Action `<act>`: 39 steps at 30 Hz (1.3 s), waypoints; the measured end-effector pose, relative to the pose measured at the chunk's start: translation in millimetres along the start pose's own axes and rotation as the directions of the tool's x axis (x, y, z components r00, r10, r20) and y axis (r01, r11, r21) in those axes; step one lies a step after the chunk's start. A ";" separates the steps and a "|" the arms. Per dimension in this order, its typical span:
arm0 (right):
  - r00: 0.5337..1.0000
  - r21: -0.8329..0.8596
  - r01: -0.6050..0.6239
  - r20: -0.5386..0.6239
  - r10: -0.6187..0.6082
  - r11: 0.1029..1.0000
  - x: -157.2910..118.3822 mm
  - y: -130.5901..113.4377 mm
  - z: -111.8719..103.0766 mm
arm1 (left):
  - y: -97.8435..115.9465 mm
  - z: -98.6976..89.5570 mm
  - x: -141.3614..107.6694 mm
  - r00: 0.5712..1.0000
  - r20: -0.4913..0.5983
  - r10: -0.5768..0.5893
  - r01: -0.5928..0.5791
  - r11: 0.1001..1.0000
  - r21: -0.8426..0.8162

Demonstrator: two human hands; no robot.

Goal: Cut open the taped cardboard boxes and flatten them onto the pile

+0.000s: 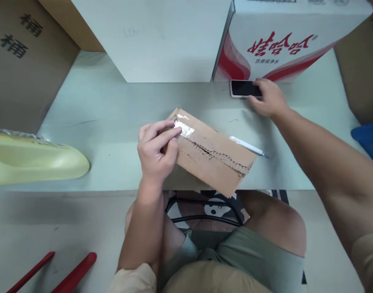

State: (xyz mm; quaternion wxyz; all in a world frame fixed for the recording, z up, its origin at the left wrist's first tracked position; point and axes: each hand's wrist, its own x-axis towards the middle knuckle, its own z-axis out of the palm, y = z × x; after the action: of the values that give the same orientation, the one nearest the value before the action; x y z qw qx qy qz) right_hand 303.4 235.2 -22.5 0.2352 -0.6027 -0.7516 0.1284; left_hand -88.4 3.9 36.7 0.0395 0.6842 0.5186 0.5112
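Observation:
A small brown cardboard box [210, 150] lies slanted on the pale table, its torn seam facing up and its lower corner reaching over the front edge. Bent fingers of my left hand [158, 148] rest at the box's upper left end, on a strip of shiny tape. Further back on the right, my right hand [270, 95] grips the right end of a phone [243, 88] with a dark screen, thumb on the near side and fingers on the far side. Beside the box's right edge lies a white pen [247, 145].
A plain white box [171, 40] and a red-and-white printed carton [274, 49] stand at the back. Large brown cartons flank the table [113, 122]. A yellow-green object [36, 158] sits at left, a blue item [369, 138] at right. Red legs [76, 272] show below.

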 end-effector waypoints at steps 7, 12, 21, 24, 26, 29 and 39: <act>0.991 -0.113 -0.067 0.109 0.080 0.991 2.5 11.1 26.8 | 1.5 -2.5 1.7 1.000 0.006 -0.011 0.011 1.000 -0.003; 0.997 -0.127 -0.041 0.061 0.049 0.991 -23.7 -1.6 30.7 | 0.6 -2.7 1.2 0.999 0.016 -0.034 0.034 0.999 -0.005; 0.941 -0.311 0.017 0.327 0.090 0.950 26.3 2.0 -16.9 | -2.3 -1.4 -2.7 0.999 0.024 -0.046 0.046 0.999 -0.003; 0.928 -0.338 -0.032 0.338 0.153 0.941 55.8 10.3 -17.5 | -2.6 -1.2 -2.9 0.998 0.025 -0.052 0.052 0.999 0.006; 0.925 -0.355 -0.065 0.329 0.190 0.933 68.6 9.8 -15.7 | -2.1 -1.0 -1.9 0.999 0.023 -0.048 0.048 0.999 0.019; 0.919 -0.367 -0.081 0.333 0.212 0.927 76.7 4.6 -14.7 | -0.5 -1.2 -0.2 0.999 0.020 -0.042 0.042 0.999 0.028; 0.900 -0.402 -0.040 0.383 0.207 0.915 74.2 -7.3 -22.9 | 3.8 -2.6 0.7 0.999 0.024 -0.029 0.029 1.000 -0.004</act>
State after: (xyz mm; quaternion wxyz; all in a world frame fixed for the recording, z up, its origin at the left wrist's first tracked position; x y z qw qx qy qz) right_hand 296.8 303.0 15.3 -0.0625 -0.6428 -0.7541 0.1196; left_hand -87.8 1.4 40.6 0.0545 0.6828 0.5268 0.5033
